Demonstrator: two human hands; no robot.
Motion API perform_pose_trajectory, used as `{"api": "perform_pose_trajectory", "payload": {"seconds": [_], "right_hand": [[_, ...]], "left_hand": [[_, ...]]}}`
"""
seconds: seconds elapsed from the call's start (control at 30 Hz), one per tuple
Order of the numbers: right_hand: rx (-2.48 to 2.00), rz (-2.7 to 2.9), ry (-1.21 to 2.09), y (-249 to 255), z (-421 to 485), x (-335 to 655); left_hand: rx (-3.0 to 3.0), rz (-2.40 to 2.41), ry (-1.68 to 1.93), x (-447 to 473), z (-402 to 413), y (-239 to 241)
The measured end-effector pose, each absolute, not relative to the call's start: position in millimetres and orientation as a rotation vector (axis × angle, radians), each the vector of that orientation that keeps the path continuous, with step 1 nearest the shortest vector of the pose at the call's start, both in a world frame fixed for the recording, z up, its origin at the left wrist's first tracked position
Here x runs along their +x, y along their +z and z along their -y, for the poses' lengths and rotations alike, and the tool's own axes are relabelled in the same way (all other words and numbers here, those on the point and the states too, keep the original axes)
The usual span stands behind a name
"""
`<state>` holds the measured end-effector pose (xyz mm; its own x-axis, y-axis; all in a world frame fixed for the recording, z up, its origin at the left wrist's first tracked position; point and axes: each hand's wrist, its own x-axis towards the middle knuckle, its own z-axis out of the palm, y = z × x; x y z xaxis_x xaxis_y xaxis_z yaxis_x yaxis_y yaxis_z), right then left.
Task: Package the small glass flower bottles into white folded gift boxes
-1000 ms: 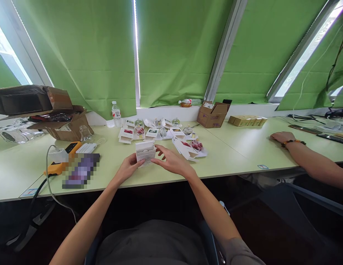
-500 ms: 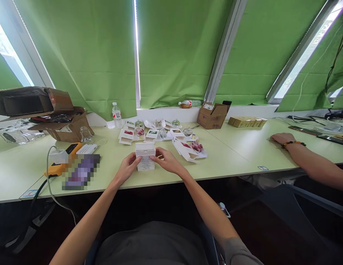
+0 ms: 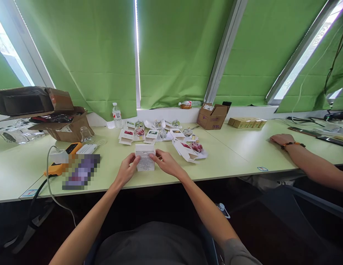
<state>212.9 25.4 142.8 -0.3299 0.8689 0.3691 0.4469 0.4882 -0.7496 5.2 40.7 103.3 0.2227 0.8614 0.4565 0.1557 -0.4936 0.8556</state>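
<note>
A small white carton [image 3: 145,159] stands upright on the pale green table [image 3: 232,156] just in front of me. My left hand [image 3: 126,170] grips its left side and my right hand [image 3: 165,162] pinches its upper right edge near the top flap. Behind it lie several open white cartons [image 3: 126,135] and clear glass ornaments, one with a red filling [image 3: 196,146].
Open cardboard boxes [image 3: 69,127] sit at the left, another cardboard box [image 3: 212,116] at the back right beside small tan boxes [image 3: 246,121]. A water bottle [image 3: 116,115], a yellow device [image 3: 59,165] with cable and a blurred item [image 3: 80,171] lie left. Another person's arm [image 3: 304,157] rests at right.
The carton was tilted with its flap open a second ago; it now stands upright with the top flap down. My hands have drawn slightly closer to it.
</note>
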Motion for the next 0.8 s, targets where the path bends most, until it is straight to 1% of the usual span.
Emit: {"api": "perform_pose_trajectory", "payload": {"seconds": [0.13, 0.57, 0.8], "right_hand": [[-1.106, 1.955, 0.635, 141.8, -24.7, 212.2], [-1.122, 1.948, 0.607, 139.8, -23.5, 207.4], [-1.216, 1.915, 0.49, 136.6, -23.6, 205.1]], "left_hand": [[1.839, -0.963, 1.321, 4.8, -38.8, 104.7], [1.869, -1.03, 1.345, 5.9, -34.8, 107.8], [1.853, -0.997, 1.351, 6.2, -36.6, 105.6]]}}
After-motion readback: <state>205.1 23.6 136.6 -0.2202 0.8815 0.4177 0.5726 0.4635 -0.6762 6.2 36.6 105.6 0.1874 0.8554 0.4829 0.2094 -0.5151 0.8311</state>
